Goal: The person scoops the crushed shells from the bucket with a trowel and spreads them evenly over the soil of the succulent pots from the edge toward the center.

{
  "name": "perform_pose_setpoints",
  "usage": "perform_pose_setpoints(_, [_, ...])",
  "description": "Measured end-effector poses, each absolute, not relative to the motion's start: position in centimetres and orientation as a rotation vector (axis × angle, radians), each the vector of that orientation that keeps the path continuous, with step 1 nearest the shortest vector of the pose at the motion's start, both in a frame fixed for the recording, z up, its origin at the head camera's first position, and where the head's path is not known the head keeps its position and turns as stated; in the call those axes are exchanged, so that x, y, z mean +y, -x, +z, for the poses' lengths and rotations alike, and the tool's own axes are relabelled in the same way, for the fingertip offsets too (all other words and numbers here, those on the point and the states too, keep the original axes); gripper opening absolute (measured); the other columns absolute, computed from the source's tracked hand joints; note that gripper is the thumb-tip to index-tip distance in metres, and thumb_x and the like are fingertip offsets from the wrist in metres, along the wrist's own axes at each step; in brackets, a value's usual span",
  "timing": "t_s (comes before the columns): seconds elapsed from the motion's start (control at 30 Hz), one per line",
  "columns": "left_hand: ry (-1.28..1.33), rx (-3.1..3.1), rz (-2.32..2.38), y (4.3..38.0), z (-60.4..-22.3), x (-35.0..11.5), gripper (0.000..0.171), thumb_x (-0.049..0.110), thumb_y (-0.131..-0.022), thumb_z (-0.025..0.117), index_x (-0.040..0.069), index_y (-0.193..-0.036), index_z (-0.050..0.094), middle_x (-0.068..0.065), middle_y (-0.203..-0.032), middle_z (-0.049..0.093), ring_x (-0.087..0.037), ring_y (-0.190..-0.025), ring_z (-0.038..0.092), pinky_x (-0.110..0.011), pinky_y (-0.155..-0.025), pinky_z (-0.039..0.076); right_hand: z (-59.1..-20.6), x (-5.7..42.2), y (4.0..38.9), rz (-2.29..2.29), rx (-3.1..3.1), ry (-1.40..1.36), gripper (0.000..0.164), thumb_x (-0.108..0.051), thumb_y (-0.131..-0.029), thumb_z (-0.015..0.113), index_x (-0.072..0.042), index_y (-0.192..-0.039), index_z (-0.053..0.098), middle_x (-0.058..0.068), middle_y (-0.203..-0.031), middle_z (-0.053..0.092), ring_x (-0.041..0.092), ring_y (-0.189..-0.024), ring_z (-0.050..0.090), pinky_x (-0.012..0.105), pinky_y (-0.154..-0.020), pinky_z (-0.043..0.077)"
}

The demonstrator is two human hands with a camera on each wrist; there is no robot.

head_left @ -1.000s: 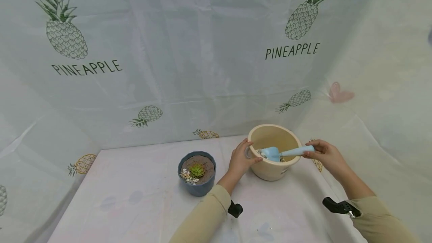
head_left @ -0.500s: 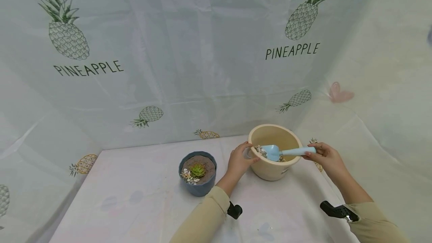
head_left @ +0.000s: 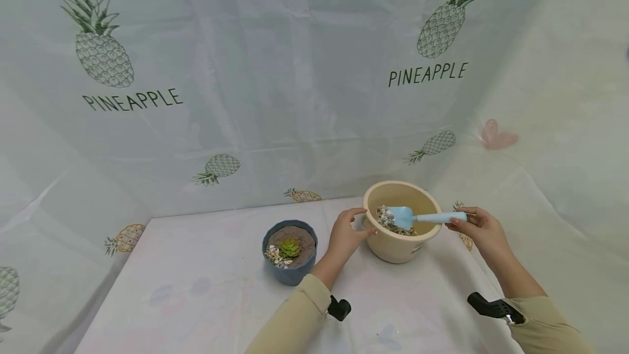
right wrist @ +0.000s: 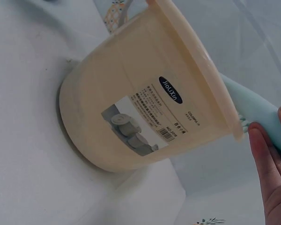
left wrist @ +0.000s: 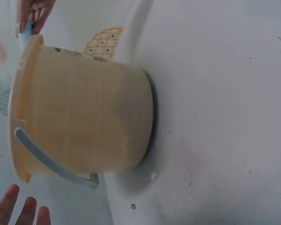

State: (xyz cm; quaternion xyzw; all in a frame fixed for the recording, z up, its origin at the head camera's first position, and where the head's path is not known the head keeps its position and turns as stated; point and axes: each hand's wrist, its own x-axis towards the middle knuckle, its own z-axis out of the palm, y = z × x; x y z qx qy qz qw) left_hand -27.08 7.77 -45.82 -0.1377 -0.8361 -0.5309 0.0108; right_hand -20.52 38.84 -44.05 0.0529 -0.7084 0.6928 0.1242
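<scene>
A cream plastic bucket [head_left: 395, 247] with a grey handle [left wrist: 51, 161] stands upright at the back right of the table. Mixed pebbles [head_left: 385, 218] lie inside it. Across its mouth is a light blue hand trowel [head_left: 403, 216], its blade among the pebbles. My right hand [head_left: 481, 229] pinches the end of the trowel's grip, just outside the right rim. My left hand [head_left: 346, 236] is at the bucket's left rim, thumb and fingers spread. In the left wrist view its fingers [left wrist: 7, 206] are straight and apart from the rim.
Left of the bucket, beside my left forearm, stands a blue-grey pot [head_left: 290, 275] with a green succulent [head_left: 289, 247], brown soil and a patch of pebbles. A pineapple-print sheet [head_left: 255, 97] hangs behind the table [head_left: 187, 310]. Small crumbs lie near the front.
My right hand has drawn the trowel slightly right, and more pebbles show around its blade. The left fingers have eased off the bucket's rim. The pot and bucket stay in place.
</scene>
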Motion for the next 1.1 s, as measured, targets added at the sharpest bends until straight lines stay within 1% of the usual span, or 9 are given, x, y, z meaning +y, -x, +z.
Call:
perform_pose_setpoints(0.2, [0.453, -2.621, -1.646, 26.5, -44.8, 6.5, 0.052, 0.033, -0.082, 0.081, 0.022, -0.129, 0.063, 0.000, -0.132, 0.056, -0.023, -0.113, 0.055, -0.041, -0.086, 0.050, -43.2, 38.8, 20.5, 2.034, -2.045, -0.131, 0.021, 0.000, -0.094, 0.062, -0.012, -0.111, 0.061, -0.008, -0.101, 0.070, 0.009, -0.083, 0.071, 0.021, -0.075, 0.055])
perform_pose_setpoints(0.43, [0.504, -2.603, -1.639, 26.0, -43.5, 4.5, 0.050, 0.033, -0.083, 0.079, 0.021, -0.130, 0.063, 0.002, -0.127, 0.059, -0.021, -0.113, 0.055, -0.040, -0.086, 0.050, -42.2, 38.3, 20.8, 2.037, -2.061, -0.083, 0.020, -0.004, -0.094, 0.064, -0.013, -0.111, 0.059, -0.009, -0.097, 0.070, 0.007, -0.083, 0.070, 0.019, -0.075, 0.054])
perform_pose_setpoints(0.63, [0.513, -2.540, -1.689, 25.3, -42.6, 2.0, 0.047, 0.029, -0.084, 0.079, 0.022, -0.129, 0.063, -0.001, -0.127, 0.059, -0.025, -0.114, 0.055, -0.044, -0.091, 0.048, -41.6, 36.8, 21.2, 2.070, -2.037, -0.123, 0.021, -0.002, -0.093, 0.064, -0.012, -0.111, 0.060, -0.007, -0.098, 0.070, 0.010, -0.083, 0.071, 0.018, -0.077, 0.053])
perform_pose_setpoints(0.73, [0.506, -2.513, -1.705, 25.0, -42.3, 0.6, 0.048, 0.027, -0.085, 0.078, 0.019, -0.129, 0.062, -0.003, -0.128, 0.058, -0.028, -0.116, 0.054, -0.047, -0.094, 0.046, -41.4, 35.8, 21.4, 2.083, -2.034, -0.167, 0.021, -0.001, -0.093, 0.065, -0.010, -0.111, 0.061, -0.005, -0.098, 0.071, 0.011, -0.083, 0.071, 0.018, -0.079, 0.053])
perform_pose_setpoints(0.8, [0.487, -2.499, -1.711, 24.7, -42.1, -0.4, 0.048, 0.027, -0.085, 0.079, 0.018, -0.129, 0.062, -0.003, -0.128, 0.058, -0.029, -0.116, 0.054, -0.049, -0.094, 0.045, -41.3, 35.1, 21.5, 2.074, -2.053, -0.194, 0.020, -0.001, -0.093, 0.064, -0.010, -0.111, 0.061, -0.004, -0.098, 0.071, 0.011, -0.083, 0.071, 0.017, -0.079, 0.052])
perform_pose_setpoints(0.87, [0.443, -2.501, -1.712, 24.2, -41.8, -1.4, 0.049, 0.028, -0.085, 0.079, 0.018, -0.130, 0.062, -0.003, -0.128, 0.057, -0.029, -0.117, 0.053, -0.047, -0.092, 0.047, -41.2, 34.3, 21.6, 2.074, -2.067, -0.219, 0.020, -0.001, -0.093, 0.064, -0.010, -0.111, 0.061, -0.004, -0.097, 0.071, 0.011, -0.084, 0.071, 0.017, -0.079, 0.052])
perform_pose_setpoints(1.0, [0.334, -2.507, -1.704, 23.1, -41.4, -3.4, 0.050, 0.030, -0.084, 0.079, 0.021, -0.130, 0.062, -0.002, -0.128, 0.057, -0.029, -0.115, 0.054, -0.043, -0.082, 0.050, -40.8, 32.7, 21.9, 2.056, -2.102, -0.259, 0.020, -0.002, -0.094, 0.064, -0.009, -0.112, 0.060, -0.004, -0.097, 0.071, 0.011, -0.084, 0.071, 0.019, -0.079, 0.053])
perform_pose_setpoints(1.03, [0.307, -2.506, -1.710, 22.9, -41.4, -3.9, 0.051, 0.031, -0.083, 0.079, 0.022, -0.130, 0.062, -0.001, -0.129, 0.056, -0.030, -0.116, 0.054, -0.042, -0.081, 0.050, -40.8, 32.3, 22.0, 2.053, -2.108, -0.268, 0.020, -0.002, -0.094, 0.064, -0.009, -0.113, 0.060, -0.004, -0.098, 0.070, 0.011, -0.084, 0.071, 0.020, -0.080, 0.053])
perform_pose_setpoints(1.1, [0.277, -2.486, -1.743, 22.6, -41.5, -5.0, 0.051, 0.029, -0.083, 0.079, 0.021, -0.130, 0.061, -0.002, -0.130, 0.056, -0.031, -0.117, 0.053, -0.045, -0.084, 0.051, -40.6, 31.5, 22.1, 2.048, -2.126, -0.275, 0.020, -0.004, -0.094, 0.065, -0.008, -0.113, 0.060, -0.004, -0.099, 0.070, 0.011, -0.085, 0.071, 0.021, -0.080, 0.054])
